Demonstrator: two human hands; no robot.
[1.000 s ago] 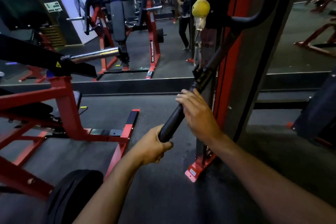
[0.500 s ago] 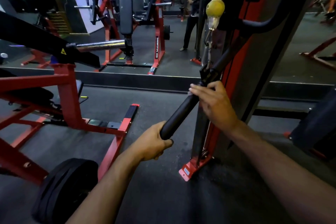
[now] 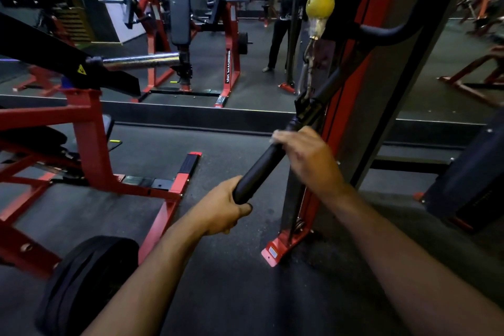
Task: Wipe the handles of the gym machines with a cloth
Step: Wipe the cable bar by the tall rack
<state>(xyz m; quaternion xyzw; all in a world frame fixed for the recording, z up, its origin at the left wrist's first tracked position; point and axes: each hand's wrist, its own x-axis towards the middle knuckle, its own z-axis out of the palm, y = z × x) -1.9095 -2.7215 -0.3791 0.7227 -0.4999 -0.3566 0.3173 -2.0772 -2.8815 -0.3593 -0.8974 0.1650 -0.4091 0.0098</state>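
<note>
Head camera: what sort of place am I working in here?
A gym, most likely its weights floor. Red-framed machines stand on dark flooring, a black weight plate sits at lower left, and both hands, left and right, are on a black bar handle beside a wall mirror.

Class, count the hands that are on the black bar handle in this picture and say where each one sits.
2. The left hand grips the near, lower end of the black bar handle. The right hand wraps it higher up, near the cable attachment. No cloth shows; one may be hidden.
</note>
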